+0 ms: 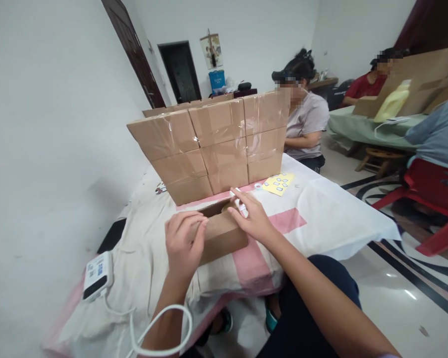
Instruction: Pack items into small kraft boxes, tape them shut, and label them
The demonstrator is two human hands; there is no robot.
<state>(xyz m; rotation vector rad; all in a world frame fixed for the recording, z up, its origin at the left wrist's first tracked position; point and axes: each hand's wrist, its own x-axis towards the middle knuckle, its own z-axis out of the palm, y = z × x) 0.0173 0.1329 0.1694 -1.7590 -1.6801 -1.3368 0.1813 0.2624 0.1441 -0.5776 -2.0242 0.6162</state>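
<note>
An open brown cardboard box rests on the table before me, its inside partly dark. My left hand is at the box's left end, thumb and forefinger tips together in a pinch; anything between them is too small to make out. Over the box's right end is my right hand, its thumb and fingers apart. A small white thing shows between that thumb and forefinger, and I cannot tell whether they touch it. Some round brownish object is partly visible inside the box.
Taped cardboard boxes form a stacked wall behind. A yellow sticker sheet and a small white ring lie right of it. Left are a white device and its cable. A co-worker sits beyond; a red chair stands right.
</note>
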